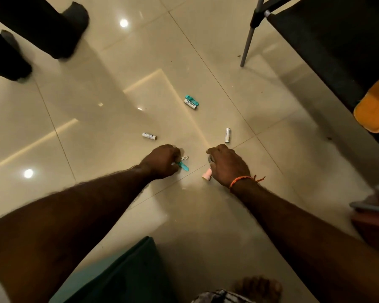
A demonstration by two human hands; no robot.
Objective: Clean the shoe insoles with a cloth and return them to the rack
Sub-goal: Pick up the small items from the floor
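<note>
No insole, cloth or shoe rack shows in the head view. Both arms reach down to a glossy beige tiled floor. My left hand is curled round a small teal plastic piece with a white bit beside it. My right hand is curled over a small pink cylinder that sticks out below its fingers; a grey object peeks out under the knuckles. Loose batteries lie on the floor: one white battery to the left, another battery to the right, and a white battery with a teal holder further off.
Another person's dark-socked feet stand at the top left. A black chair with a grey leg fills the top right, with an orange cloth-like thing at its edge. My bare foot and teal clothing are at the bottom.
</note>
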